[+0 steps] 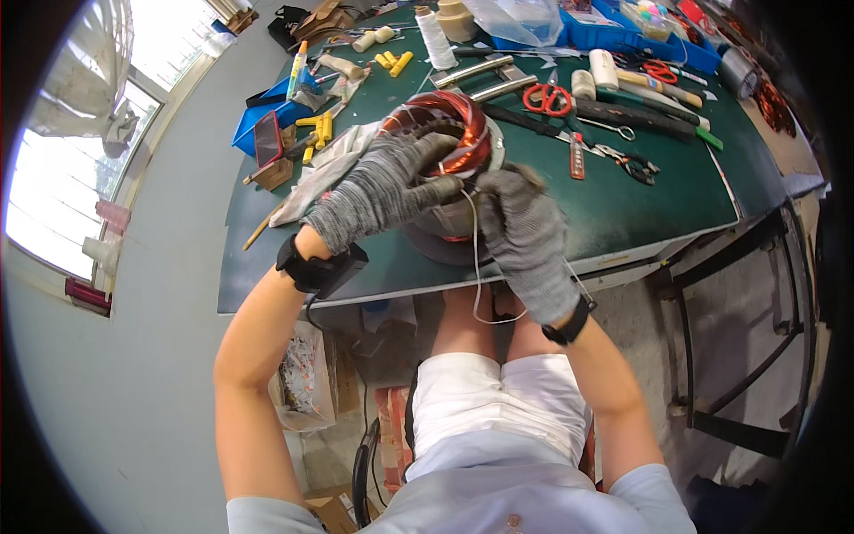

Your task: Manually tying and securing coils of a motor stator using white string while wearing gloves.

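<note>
left hand (378, 191): gloved, fingers over the wire coil (471, 125), thumb apart from them; firmness of hold cannot be told. right hand (529, 240): gloved, fingers curled beside white cord (476, 254); cannot tell if pinching it. coil: glossy copper-red, thickly looped, in grey round housing (449, 218), near table's front edge. tabletop (632, 214): dark green; red-handled scissors (547, 101), pliers (636, 166), thread cone (434, 40) beyond. room: pale wall (133, 356), bright window (62, 187) at left.
</note>
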Tool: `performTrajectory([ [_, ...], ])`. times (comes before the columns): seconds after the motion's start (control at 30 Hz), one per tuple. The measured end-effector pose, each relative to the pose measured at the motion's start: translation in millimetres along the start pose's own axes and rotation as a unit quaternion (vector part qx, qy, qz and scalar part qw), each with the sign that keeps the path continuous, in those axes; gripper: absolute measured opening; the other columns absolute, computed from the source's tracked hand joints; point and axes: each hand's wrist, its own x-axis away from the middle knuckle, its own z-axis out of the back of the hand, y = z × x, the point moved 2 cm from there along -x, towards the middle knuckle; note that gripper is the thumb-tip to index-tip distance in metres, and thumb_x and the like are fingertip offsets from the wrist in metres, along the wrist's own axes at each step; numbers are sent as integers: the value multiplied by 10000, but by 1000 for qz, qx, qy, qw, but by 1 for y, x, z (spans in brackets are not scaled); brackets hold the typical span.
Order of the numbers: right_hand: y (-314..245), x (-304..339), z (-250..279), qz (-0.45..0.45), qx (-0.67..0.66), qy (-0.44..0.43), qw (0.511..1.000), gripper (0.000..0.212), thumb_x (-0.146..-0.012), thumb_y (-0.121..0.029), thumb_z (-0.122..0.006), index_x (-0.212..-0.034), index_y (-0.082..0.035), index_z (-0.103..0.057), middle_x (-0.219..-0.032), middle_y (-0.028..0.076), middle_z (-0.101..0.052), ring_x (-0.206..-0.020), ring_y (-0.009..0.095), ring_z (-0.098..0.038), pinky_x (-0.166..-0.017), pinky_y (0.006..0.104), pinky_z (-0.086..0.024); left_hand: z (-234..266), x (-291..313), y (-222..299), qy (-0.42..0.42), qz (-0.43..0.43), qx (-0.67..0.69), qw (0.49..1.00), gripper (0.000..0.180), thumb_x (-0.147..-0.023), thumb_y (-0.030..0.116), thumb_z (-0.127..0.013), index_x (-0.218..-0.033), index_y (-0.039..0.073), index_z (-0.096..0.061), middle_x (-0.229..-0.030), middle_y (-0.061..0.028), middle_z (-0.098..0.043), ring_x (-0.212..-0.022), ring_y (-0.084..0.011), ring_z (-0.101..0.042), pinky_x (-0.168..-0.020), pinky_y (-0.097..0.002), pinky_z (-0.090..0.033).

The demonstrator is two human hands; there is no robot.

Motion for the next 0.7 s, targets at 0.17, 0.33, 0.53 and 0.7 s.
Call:
performTrajectory([
  [0.17, -7, 6, 6, -31, -127, 81, 988, 181, -799, -49, -611, -965, -90, -553, -876, 114, -633, -732, 300, -633, -650, 385, -513, 3, 0, -3, 3, -8, -30, 1000, 448, -835, 389, -592, -1160, 82, -566, -1077, -165, -605, -1006, -309, -568, -859, -384, -438],
  [0.33, -5, -5, -16, -14, -98, 73, 992, 253, -812, -56, -578, -1056, -103, -529, -965, 132, -607, -869, 333, -600, -754, 409, -491, -4, -1, -9, -8, -2, 21, 1000, 458, -852, 399, -587, -1170, 70, -564, -1081, -166, -604, -1010, -314, -563, -879, -407, -426],
  [0.53, -10, -12, -31, 32, -41, 68, 996, 489, -753, -112, -595, -1208, -105, -418, -1064, 163, -544, -990, 384, -507, -900, 495, -391, -1, -9, -11, -78, -15, 9, 997, 440, -862, 390, -569, -1134, 45, -595, -1165, -179, -579, -1085, -349, -529, -937, -411, -414],
  [0.7, -6, 7, -3, -219, -312, 58, 923, 460, -778, -48, -563, -1210, -50, -406, -971, 149, -556, -878, 345, -537, -834, 438, -433, -9, -4, -26, -19, -3, -151, 988, 636, -801, 550, -573, -1252, 106, -511, -1368, -202, -408, -1331, -338, -287, -1115, -456, -141],
])
